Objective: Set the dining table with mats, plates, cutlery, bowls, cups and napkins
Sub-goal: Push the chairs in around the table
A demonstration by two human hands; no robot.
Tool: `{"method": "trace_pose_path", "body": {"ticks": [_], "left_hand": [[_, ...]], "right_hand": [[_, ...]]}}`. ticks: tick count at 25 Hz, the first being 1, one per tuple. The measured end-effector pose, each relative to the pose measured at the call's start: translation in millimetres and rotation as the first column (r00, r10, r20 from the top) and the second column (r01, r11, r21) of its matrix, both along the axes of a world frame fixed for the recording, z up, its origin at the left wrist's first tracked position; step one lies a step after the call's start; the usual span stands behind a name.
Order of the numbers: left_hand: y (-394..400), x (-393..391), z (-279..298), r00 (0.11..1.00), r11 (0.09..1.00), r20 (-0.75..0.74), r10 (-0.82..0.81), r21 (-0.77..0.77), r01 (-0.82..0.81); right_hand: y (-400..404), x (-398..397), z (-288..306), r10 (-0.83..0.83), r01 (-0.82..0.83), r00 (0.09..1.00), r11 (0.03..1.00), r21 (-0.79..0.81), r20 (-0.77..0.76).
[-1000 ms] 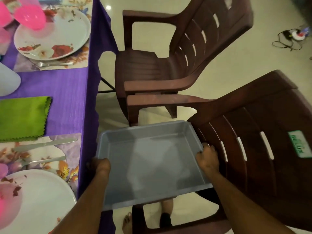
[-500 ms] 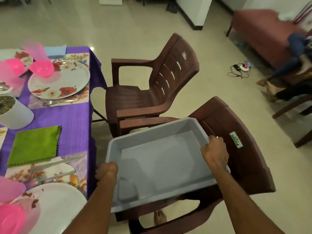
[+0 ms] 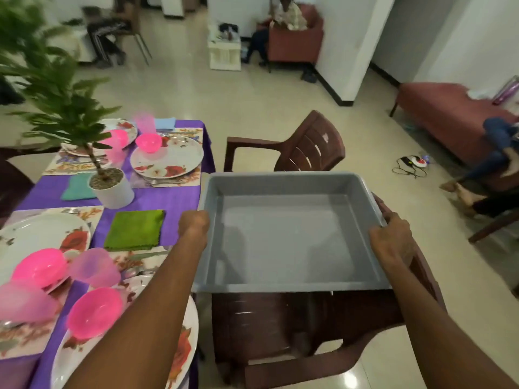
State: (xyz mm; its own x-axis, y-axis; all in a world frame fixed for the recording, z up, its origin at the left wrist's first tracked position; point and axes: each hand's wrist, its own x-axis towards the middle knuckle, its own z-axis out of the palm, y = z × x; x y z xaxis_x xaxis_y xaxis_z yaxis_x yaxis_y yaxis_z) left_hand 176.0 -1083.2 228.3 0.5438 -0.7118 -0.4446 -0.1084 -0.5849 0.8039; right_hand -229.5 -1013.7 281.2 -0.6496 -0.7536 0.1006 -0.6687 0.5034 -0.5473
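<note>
Nearest the camera, the left hand and the right hand each curl around an opposite side rim of an empty grey rectangular plastic tray, holding it level above the seat of a dark brown plastic armchair, just beside the purple-clothed dining table. Empty, the tray looks light and fairly stiff though smooth-walled, so the rolled rim at mid-side is the surest hold. Farther left lie a folded green cloth napkin, pink plastic bowls and white floral plates, apparently already set.
</note>
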Motion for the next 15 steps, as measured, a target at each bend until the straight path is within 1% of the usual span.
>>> {"method": "trace_pose_path", "body": {"ticks": [2,3,5,7,9,11,15], "left_hand": [[30.0,30.3,37.3,0.979,0.999,0.202,0.021,-0.045,-0.012],[48.3,43.0,52.5,0.950,0.998,0.308,0.049,-0.054,-0.034],[89.5,66.7,79.4,0.862,0.990,0.485,0.144,-0.067,-0.127],[127.1,85.5,86.9,0.770,0.974,0.600,0.217,-0.081,-0.212],[174.8,104.5,83.8,0.708,0.949,0.650,0.274,-0.064,-0.308],[229.9,122.2,77.6,0.662,0.904,0.670,0.337,-0.034,-0.426],[345.6,149.0,73.0,0.556,0.769,0.665,0.498,-0.044,-0.637]], "right_hand": [[-7.4,31.5,13.7,0.097,-0.096,0.995,0.995,-0.034,0.021],[-13.2,48.7,21.0,0.159,-0.158,0.987,0.986,-0.045,0.024],[-24.9,87.0,31.4,0.296,-0.296,0.955,0.954,-0.050,0.005],[-32.0,123.5,35.7,0.409,-0.408,0.913,0.911,-0.067,0.001],[-32.0,160.5,36.5,0.533,-0.531,0.846,0.843,-0.081,-0.005],[-23.1,199.3,37.8,0.634,-0.633,0.773,0.771,-0.068,-0.004],[15.4,277.8,33.2,0.814,-0.812,0.581,0.579,-0.077,0.004]]}}
